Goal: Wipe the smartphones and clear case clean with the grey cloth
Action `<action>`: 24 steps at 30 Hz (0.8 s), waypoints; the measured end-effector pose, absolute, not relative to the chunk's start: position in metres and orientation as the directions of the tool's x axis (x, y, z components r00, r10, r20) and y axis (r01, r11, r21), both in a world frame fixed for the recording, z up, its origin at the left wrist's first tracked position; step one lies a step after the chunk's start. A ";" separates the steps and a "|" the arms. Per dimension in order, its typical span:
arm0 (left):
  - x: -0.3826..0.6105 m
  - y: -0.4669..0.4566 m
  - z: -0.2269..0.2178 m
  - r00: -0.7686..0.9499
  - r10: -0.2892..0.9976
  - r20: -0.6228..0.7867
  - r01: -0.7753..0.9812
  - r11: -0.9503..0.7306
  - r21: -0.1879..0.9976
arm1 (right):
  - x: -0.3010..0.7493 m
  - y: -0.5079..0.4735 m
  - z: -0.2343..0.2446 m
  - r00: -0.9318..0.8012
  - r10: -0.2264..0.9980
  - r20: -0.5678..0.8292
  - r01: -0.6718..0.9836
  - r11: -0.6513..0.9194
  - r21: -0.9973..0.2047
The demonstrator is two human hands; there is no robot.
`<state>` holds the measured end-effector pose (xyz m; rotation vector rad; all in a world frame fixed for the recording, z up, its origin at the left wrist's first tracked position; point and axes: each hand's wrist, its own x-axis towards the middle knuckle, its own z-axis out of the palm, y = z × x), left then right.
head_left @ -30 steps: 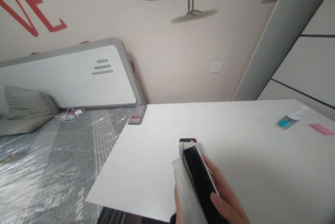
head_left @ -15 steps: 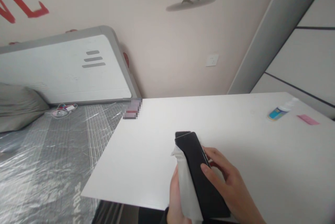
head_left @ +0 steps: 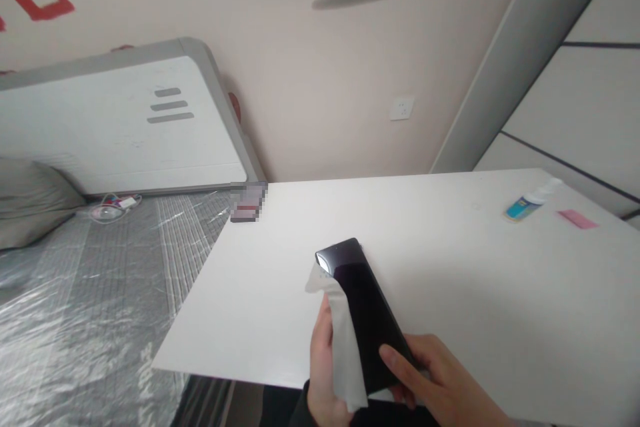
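Observation:
A black phone (head_left: 364, 310) with a dark glossy screen is held over the near edge of a white table (head_left: 465, 280). My left hand (head_left: 323, 367) is closed round its left side, with a white wipe (head_left: 343, 340) pressed between the palm and the phone. My right hand (head_left: 440, 387) grips the phone's near end, thumb on the screen. The wipe's top corner sticks out beside the phone's far end.
A small blue-labelled spray bottle (head_left: 527, 199) lies at the table's far right, beside a pink slip (head_left: 577, 218). Left of the table is a bed with a plastic-wrapped mattress (head_left: 100, 294), a white headboard (head_left: 125, 127), a grey pillow (head_left: 30, 204) and a coiled cable (head_left: 113, 207).
The phone has tipped from edge-on to screen-up and swung left. My right hand slid from its far half down to its near end. The view dropped slightly.

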<state>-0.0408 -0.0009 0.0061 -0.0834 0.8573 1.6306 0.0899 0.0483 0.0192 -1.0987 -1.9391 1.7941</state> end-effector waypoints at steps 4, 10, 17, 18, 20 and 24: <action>-0.028 -0.002 0.009 -0.293 0.819 -0.493 -0.897 -0.058 0.438 | 0.087 0.050 0.019 -0.644 0.702 -0.304 0.345 -0.088 -0.934; -0.036 -0.001 0.006 -0.294 0.822 -0.488 -0.903 -0.072 0.423 | 0.091 0.046 0.021 -0.659 0.684 -0.311 0.366 -0.070 -0.928; -0.041 0.002 0.011 -0.258 0.881 -0.397 -0.919 -0.097 0.383 | 0.096 0.040 0.024 -0.642 0.727 -0.245 0.410 0.055 -0.910; -0.038 0.001 0.011 -0.253 0.888 -0.384 -0.918 -0.094 0.386 | 0.097 0.040 0.023 -0.633 0.747 -0.207 0.414 0.100 -0.905; -0.032 -0.003 0.008 -0.242 0.898 -0.369 -0.917 -0.087 0.390 | 0.099 0.041 0.021 -0.617 0.779 -0.110 0.419 0.206 -0.884; -0.027 -0.011 0.003 -0.248 0.880 -0.406 -0.909 -0.067 0.411 | 0.102 0.042 0.015 -0.631 0.775 0.029 0.434 0.383 -0.816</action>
